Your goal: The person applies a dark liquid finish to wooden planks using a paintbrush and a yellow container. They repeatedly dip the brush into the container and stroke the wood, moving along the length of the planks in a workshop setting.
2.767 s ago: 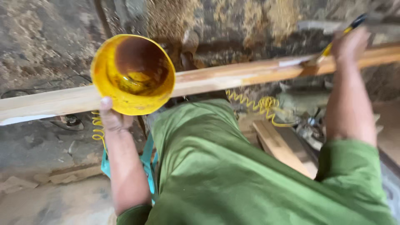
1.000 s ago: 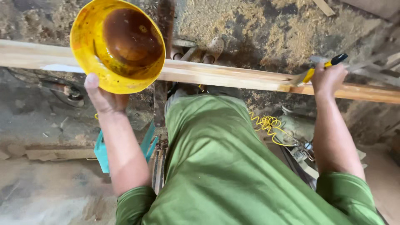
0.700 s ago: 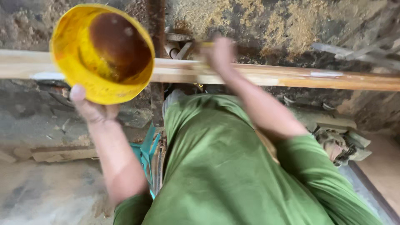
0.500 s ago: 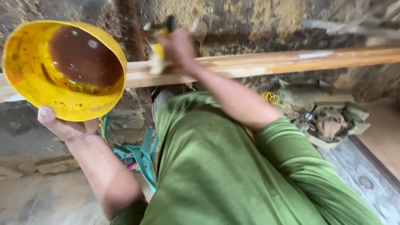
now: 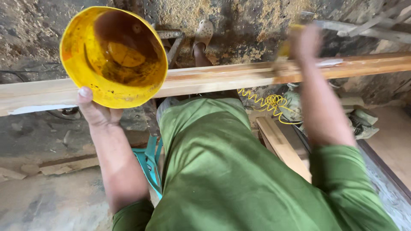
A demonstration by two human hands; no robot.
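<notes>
My left hand (image 5: 97, 112) grips a yellow plastic bowl (image 5: 77, 72) from below, tilted toward me, with brown liquid staining its inside. A long wooden plank (image 5: 214, 79) runs across the view in front of my green shirt. My right hand (image 5: 305, 42), blurred by motion, holds a yellow-handled paintbrush (image 5: 283, 53) with its bristles on the plank's top face at the right. The wood to the right of the brush looks darker and wetter than the pale wood on the left.
Sawdust covers the ground beyond the plank. A coiled yellow hose (image 5: 267, 102) and a grey machine (image 5: 359, 119) lie under the plank at right, beside a short board (image 5: 282, 147). A teal plastic stool (image 5: 150, 164) stands by my left leg. A foot in a clog (image 5: 203, 32) shows above.
My right hand swept the brush left along the plank to near the bowl, then back to the right end. The bowl stayed in my left hand, shifting slightly with the camera.
</notes>
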